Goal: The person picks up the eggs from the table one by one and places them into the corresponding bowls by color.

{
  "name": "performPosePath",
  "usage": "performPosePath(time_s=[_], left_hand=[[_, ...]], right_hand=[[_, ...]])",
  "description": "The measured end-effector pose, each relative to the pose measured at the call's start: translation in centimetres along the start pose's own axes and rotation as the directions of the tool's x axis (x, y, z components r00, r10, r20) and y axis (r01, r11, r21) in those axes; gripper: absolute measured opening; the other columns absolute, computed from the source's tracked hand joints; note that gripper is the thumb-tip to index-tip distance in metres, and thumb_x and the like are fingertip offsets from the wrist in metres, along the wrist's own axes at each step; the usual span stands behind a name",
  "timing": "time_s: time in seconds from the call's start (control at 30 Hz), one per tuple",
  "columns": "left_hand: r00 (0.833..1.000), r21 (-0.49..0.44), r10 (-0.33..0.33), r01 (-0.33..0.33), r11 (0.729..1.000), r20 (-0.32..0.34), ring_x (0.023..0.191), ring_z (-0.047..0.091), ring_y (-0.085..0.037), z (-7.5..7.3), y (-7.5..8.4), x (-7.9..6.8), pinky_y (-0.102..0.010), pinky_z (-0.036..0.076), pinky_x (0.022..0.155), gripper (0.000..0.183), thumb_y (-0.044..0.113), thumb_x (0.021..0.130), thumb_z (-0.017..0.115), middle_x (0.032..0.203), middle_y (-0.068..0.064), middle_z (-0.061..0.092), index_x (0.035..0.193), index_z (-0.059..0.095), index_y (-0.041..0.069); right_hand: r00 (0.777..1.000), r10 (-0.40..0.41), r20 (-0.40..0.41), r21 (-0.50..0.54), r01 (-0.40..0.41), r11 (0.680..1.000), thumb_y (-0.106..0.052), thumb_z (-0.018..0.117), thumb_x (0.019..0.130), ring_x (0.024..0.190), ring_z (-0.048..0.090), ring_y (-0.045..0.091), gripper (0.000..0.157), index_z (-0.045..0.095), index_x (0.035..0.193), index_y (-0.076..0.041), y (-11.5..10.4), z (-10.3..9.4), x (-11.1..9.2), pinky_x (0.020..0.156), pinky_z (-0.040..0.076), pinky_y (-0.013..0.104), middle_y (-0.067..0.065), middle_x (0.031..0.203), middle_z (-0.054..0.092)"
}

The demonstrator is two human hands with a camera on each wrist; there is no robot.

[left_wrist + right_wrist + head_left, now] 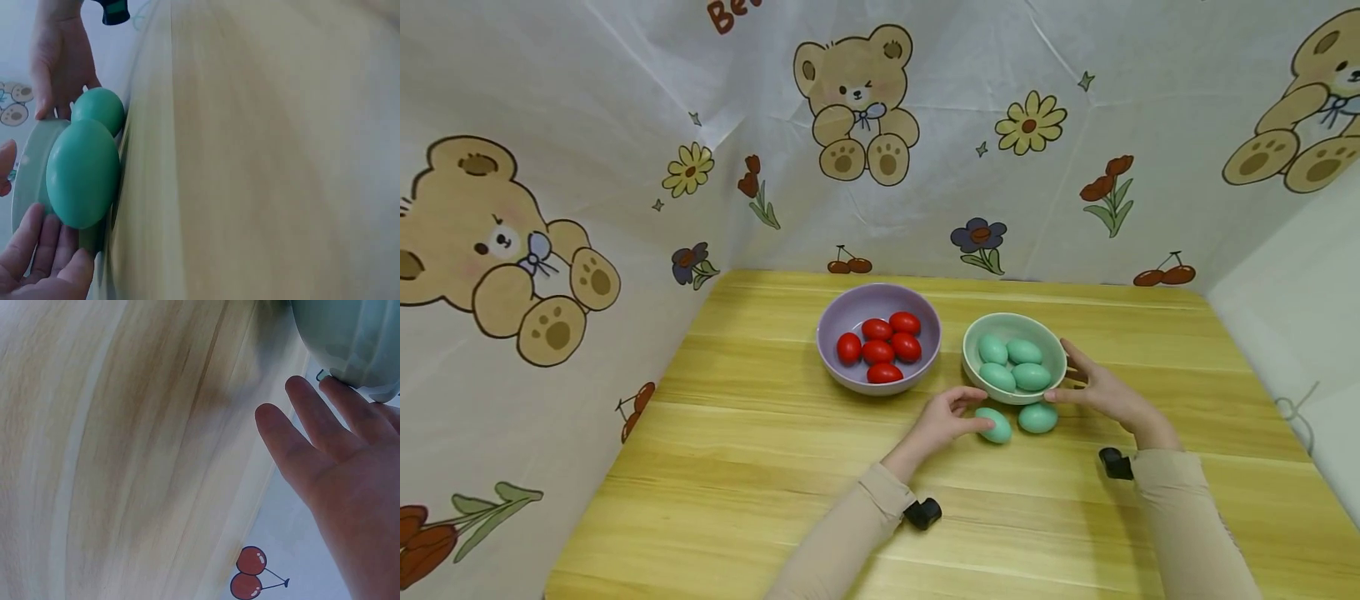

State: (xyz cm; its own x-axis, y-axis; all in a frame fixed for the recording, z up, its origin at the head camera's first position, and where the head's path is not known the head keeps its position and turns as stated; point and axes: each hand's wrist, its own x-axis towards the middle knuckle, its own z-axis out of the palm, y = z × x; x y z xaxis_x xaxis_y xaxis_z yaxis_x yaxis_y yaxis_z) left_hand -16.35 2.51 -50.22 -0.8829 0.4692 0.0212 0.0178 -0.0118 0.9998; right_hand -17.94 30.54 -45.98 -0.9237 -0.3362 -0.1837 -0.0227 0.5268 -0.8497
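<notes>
A pale green bowl (970,367) holds several mint-green eggs (1032,377). Two more mint-green eggs lie on the table against its near side, one on the left (997,427) and one on the right (1038,418). My left hand (942,423) has its thumb at the left loose egg, while its fingertips reach toward the bowl's near wall. In the left wrist view that egg (83,175) sits just beyond the loosely bent fingers. My right hand (1105,393) touches the bowl's right side, its fingers spread and fairly straight along the outer wall (350,344).
Left of the green bowl stands a purple bowl (827,358) with several red eggs (877,352) in it. The wooden table (737,467) meets a bear-printed cloth (880,217) at its back and left edges.
</notes>
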Motion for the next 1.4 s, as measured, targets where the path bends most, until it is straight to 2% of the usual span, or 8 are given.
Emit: performPosePath(time_s=[0.3,0.6,0.8,1.03,1.2,1.27,1.4], left_hand=[[0.999,0.084,-0.045,0.046,0.995,-0.015,0.102,0.055,-0.007,0.8,-0.5,0.1,-0.021,0.041,0.093,0.043,0.005,0.073,0.078,0.108,0.004,0.06,0.113,0.063,0.002],[0.998,0.182,-0.059,0.057,0.982,0.004,0.092,0.054,-0.004,1.2,-0.3,0.2,-0.018,0.045,0.083,0.047,0.01,0.071,0.082,0.106,0.006,0.056,0.113,0.063,0.006],[0.999,0.3,-0.038,0.03,0.953,0.021,0.093,0.052,-0.004,1.1,-0.5,0.3,-0.018,0.044,0.083,0.047,0.015,0.071,0.082,0.106,0.007,0.056,0.114,0.064,0.009],[0.996,0.419,-0.04,0.002,0.908,0.08,0.093,0.051,-0.004,1.0,-0.5,0.5,-0.017,0.042,0.083,0.045,0.018,0.071,0.082,0.104,0.011,0.057,0.111,0.063,0.015],[0.993,0.445,-0.044,-0.009,0.896,0.107,0.092,0.05,-0.004,0.9,-0.6,0.5,-0.017,0.042,0.083,0.043,0.018,0.071,0.082,0.103,0.012,0.055,0.108,0.059,0.019],[0.992,0.442,-0.035,-0.023,0.897,0.123,0.095,0.05,-0.003,0.8,-0.5,0.4,-0.017,0.041,0.085,0.045,0.018,0.072,0.082,0.106,0.011,0.056,0.111,0.06,0.018],[0.986,0.468,-0.012,-0.067,0.881,0.163,0.098,0.05,-0.002,0.8,-0.4,0.2,-0.016,0.04,0.087,0.047,0.019,0.074,0.08,0.112,0.011,0.057,0.117,0.062,0.017]], right_hand=[[1.0,0.02,0.001,0.008,-0.02,1.0,-0.026,0.069,0.085,0.129,0.019,0.05,0.1,-0.007,0.148,-0.01,-0.1,0.0,-0.1,0.097,0.021,0.067,0.031,0.146,0.015],[1.0,0.006,0.008,0.018,-0.006,1.0,-0.022,0.068,0.085,0.128,0.02,0.05,0.099,-0.007,0.149,-0.012,-0.6,-0.1,-0.3,0.096,0.023,0.067,0.03,0.146,0.015],[1.0,0.0,0.005,0.015,0.0,1.0,-0.022,0.068,0.085,0.128,0.021,0.049,0.098,-0.006,0.149,-0.012,-0.6,-0.2,-0.2,0.097,0.023,0.067,0.03,0.146,0.016],[1.0,0.003,0.01,0.014,-0.003,1.0,-0.022,0.068,0.085,0.128,0.021,0.05,0.098,-0.006,0.149,-0.012,-0.6,-0.2,-0.2,0.096,0.024,0.068,0.03,0.146,0.015],[1.0,0.006,0.013,0.004,-0.006,1.0,-0.023,0.068,0.086,0.128,0.021,0.05,0.099,-0.007,0.148,-0.011,-0.7,-0.2,-0.2,0.096,0.024,0.068,0.03,0.146,0.015],[1.0,0.007,0.013,0.001,-0.008,1.0,-0.024,0.068,0.086,0.128,0.02,0.05,0.099,-0.007,0.148,-0.01,-0.6,-0.1,-0.2,0.096,0.023,0.067,0.03,0.146,0.015],[1.0,0.007,0.013,0.004,-0.007,1.0,-0.025,0.068,0.086,0.129,0.019,0.049,0.099,-0.007,0.148,-0.011,-0.4,0.0,-0.1,0.097,0.023,0.067,0.029,0.146,0.014]])
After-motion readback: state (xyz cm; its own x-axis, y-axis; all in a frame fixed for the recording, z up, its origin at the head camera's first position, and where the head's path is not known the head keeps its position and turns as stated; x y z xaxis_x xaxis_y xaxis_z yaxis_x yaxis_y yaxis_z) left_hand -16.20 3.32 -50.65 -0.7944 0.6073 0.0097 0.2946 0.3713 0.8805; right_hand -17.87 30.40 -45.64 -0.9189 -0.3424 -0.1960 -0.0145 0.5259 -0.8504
